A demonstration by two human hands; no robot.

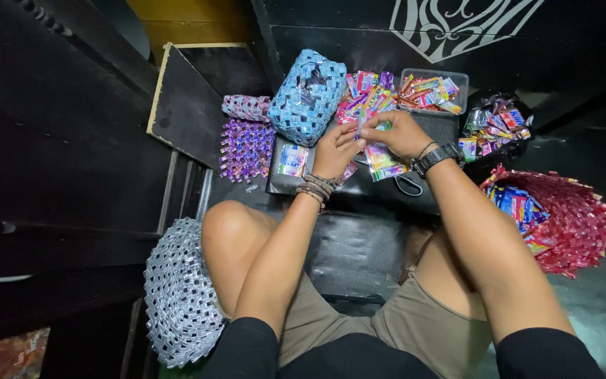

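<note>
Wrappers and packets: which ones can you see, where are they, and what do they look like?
Folded wrapper strip: held by left hand and right hand, multicoloured.
Clear tub: top centre, holding red and orange wrappers.
Red woven basket: right, holding blue packets.
Purple wrapper mat: left, flat.
Blue woven bag: top, boxy.

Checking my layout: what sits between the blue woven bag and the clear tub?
In the head view, a heap of colourful wrappers lies between the blue bag and the clear tub, just beyond both hands.
</note>
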